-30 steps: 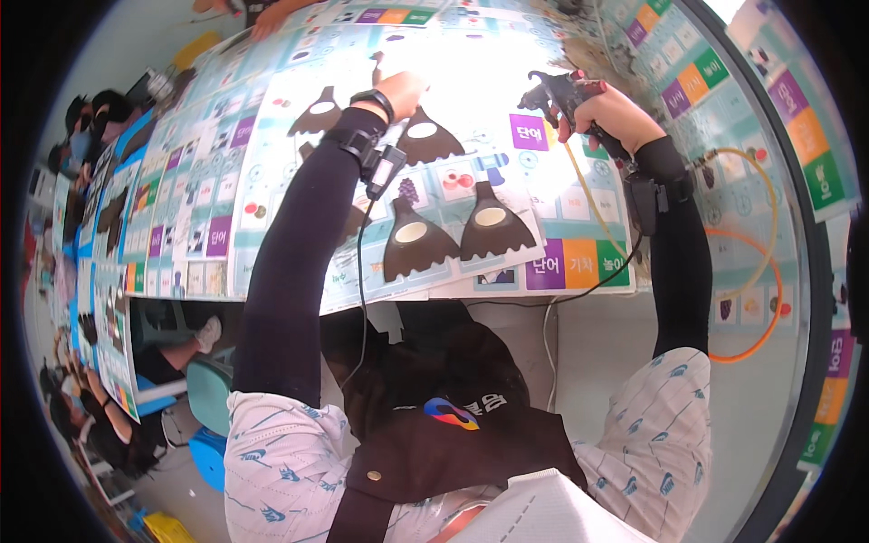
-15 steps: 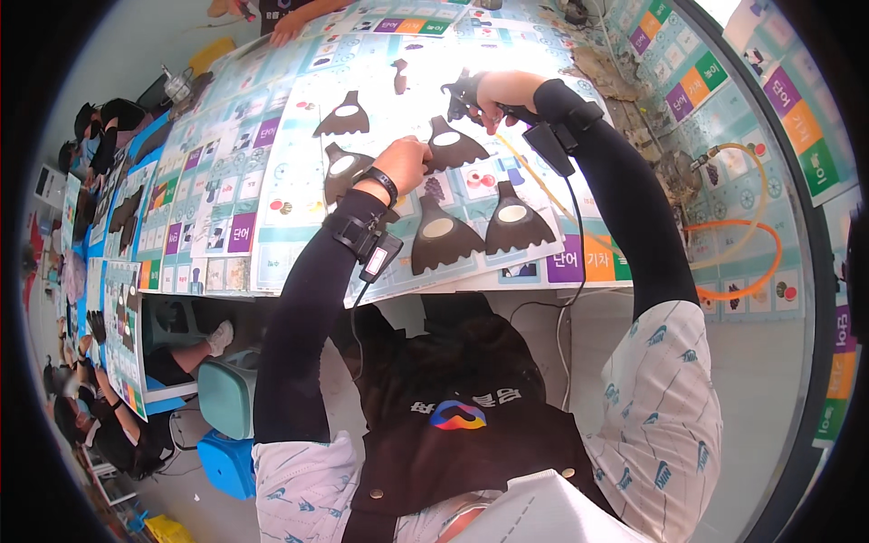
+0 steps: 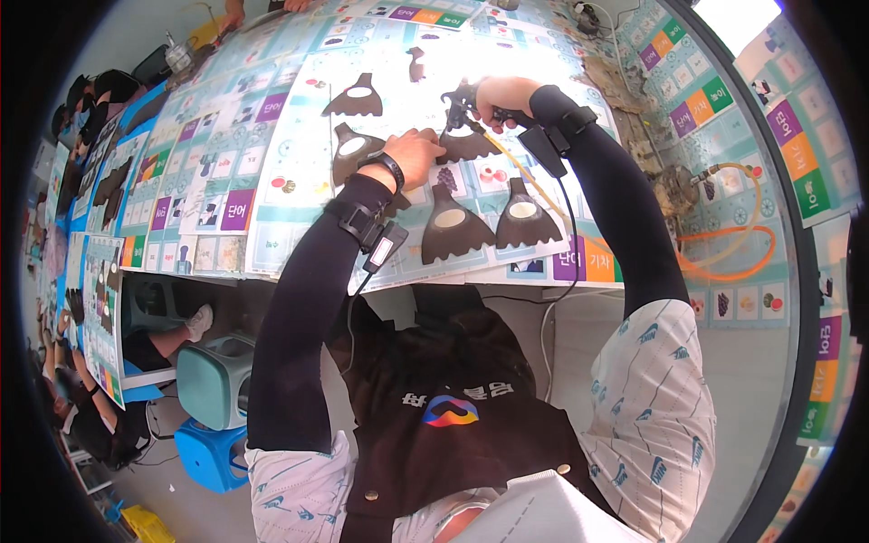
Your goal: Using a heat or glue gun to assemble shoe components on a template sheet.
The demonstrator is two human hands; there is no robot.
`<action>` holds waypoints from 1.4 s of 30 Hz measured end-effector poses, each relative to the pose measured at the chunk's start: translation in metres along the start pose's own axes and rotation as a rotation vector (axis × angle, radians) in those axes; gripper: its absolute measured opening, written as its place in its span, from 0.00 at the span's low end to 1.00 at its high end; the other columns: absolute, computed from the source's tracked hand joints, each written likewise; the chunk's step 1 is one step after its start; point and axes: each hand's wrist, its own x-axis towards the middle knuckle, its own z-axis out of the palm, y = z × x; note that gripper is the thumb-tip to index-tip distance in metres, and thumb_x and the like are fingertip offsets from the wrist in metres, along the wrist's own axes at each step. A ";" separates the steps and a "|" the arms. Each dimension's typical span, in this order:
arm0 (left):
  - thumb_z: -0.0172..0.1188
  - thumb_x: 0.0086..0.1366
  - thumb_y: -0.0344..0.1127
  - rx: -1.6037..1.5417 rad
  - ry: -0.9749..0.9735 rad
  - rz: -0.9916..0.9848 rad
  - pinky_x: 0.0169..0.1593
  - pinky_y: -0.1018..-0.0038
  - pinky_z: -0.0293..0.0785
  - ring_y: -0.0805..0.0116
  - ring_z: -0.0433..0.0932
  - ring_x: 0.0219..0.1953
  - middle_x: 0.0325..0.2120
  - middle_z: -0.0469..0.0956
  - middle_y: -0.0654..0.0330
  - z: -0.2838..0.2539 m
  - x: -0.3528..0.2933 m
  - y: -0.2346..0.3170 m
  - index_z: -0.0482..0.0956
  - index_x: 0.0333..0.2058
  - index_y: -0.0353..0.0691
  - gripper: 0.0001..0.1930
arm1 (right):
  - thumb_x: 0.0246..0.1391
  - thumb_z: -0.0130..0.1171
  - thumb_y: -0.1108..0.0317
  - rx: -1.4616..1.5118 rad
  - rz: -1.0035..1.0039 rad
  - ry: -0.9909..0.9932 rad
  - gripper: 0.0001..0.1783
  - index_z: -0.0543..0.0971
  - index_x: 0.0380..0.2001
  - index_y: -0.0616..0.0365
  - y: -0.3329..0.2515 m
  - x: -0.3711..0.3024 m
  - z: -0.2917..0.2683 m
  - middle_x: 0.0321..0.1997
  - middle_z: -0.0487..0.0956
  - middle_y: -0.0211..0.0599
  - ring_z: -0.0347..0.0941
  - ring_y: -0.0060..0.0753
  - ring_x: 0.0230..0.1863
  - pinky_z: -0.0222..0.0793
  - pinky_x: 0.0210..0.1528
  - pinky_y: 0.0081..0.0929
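Note:
In my right hand [image 3: 507,98] is a dark spray gun [image 3: 459,101] with a thin yellow hose, its front end over the narrow top of a dark brown fan-shaped piece [image 3: 469,147]. That piece has a scalloped edge, and its top is hidden by the gun. My left hand [image 3: 412,156] is closed, the bent fingertips at the piece's left edge. More such pieces lie around: one beside my left wrist [image 3: 356,147] and one farther back [image 3: 355,98]. Two closer ones have pale ovals, a left piece [image 3: 455,241] and a right piece [image 3: 527,230].
A small brown piece [image 3: 415,65] lies farther back on the printed sheets [image 3: 299,226] covering the table. An orange hose [image 3: 747,268] loops at the right wall. Teal [image 3: 213,385] and blue [image 3: 210,457] stools stand lower left. Other people work at the left; hands show at the far edge.
The spray gun now covers the top of the fan-shaped piece, where before it was just above and right of it. My left hand remains at its edge. The whole view has shifted slightly.

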 end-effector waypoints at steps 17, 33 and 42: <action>0.53 0.53 0.19 0.009 -0.092 -0.044 0.59 0.56 0.67 0.55 0.69 0.60 0.57 0.72 0.60 -0.008 0.001 0.006 0.78 0.54 0.46 0.29 | 0.32 0.55 0.73 -0.037 0.016 0.045 0.07 0.73 0.20 0.63 0.013 -0.002 -0.012 0.19 0.74 0.40 0.68 0.30 0.15 0.58 0.15 0.22; 0.53 0.52 0.19 0.021 -0.060 0.000 0.58 0.59 0.70 0.54 0.71 0.57 0.55 0.73 0.57 -0.008 0.002 0.003 0.79 0.53 0.45 0.28 | 0.33 0.55 0.73 -0.139 0.079 0.034 0.07 0.73 0.22 0.61 0.023 0.005 -0.021 0.21 0.74 0.41 0.68 0.30 0.16 0.58 0.16 0.23; 0.53 0.52 0.20 0.019 -0.070 0.013 0.58 0.61 0.71 0.54 0.72 0.56 0.55 0.74 0.58 -0.008 0.004 0.001 0.79 0.53 0.45 0.28 | 0.34 0.54 0.72 0.015 0.016 0.045 0.04 0.73 0.19 0.60 0.001 -0.012 -0.002 0.21 0.74 0.40 0.68 0.30 0.16 0.59 0.17 0.23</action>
